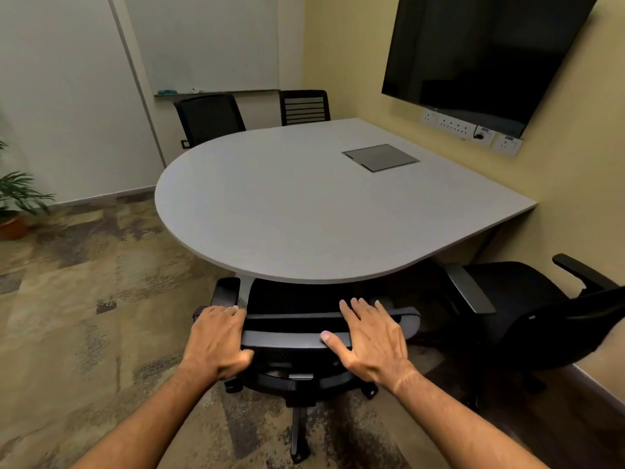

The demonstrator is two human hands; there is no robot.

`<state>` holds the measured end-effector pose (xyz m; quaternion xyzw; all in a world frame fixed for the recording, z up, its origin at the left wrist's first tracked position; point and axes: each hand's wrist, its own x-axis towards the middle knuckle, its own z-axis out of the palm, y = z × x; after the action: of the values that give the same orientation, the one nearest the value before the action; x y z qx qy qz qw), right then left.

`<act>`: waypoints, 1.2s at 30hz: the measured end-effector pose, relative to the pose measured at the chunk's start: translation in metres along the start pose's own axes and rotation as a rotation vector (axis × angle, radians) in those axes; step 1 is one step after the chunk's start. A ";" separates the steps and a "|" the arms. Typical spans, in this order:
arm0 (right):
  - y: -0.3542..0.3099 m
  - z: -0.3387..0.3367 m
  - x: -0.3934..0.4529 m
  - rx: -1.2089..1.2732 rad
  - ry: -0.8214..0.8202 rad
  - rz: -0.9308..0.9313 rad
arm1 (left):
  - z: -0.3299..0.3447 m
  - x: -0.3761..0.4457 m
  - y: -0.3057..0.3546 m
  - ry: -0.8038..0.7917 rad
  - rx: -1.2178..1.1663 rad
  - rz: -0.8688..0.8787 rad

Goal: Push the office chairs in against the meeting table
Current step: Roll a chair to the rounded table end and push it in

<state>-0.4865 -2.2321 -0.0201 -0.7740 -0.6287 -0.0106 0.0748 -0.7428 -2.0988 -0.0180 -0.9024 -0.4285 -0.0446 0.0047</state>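
Both hands on the backrest of the near office chair, which sits at the rounded end of the meeting table.

The near chair [291, 333], lower centre of the frame, has its seat partly under the rounded edge of the grey meeting table [287, 204]. The left hand [216, 343] grips the left end of the backrest's top rail, fingers curled over it and thumb beneath. The right hand [372, 340] lies flat on the rail's right part, fingers straight and spread, thumb along the rail. A second chair [527, 309] stands at lower right, beside the table's corner and angled away. Two more chairs [209, 118] [304, 106] stand behind the far edge, upper centre. A dark wall screen [490, 52] fills the upper right; a potted plant [13, 204] sits at the left edge.
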 end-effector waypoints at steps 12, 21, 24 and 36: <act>-0.032 0.008 -0.007 0.049 -0.041 -0.120 | -0.001 -0.042 -0.027 -0.007 -0.004 0.060; -0.053 0.011 -0.006 0.042 0.046 -0.085 | -0.003 -0.037 -0.040 0.028 -0.169 -0.031; -0.065 0.012 -0.001 0.040 0.069 -0.062 | -0.002 -0.028 -0.051 0.030 -0.112 -0.050; -0.103 0.014 0.041 -0.023 0.105 0.009 | -0.004 0.004 -0.100 -0.064 -0.118 -0.025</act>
<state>-0.5795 -2.1705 -0.0186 -0.7761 -0.6201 -0.0583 0.0989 -0.8176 -2.0323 -0.0167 -0.8966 -0.4364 -0.0407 -0.0627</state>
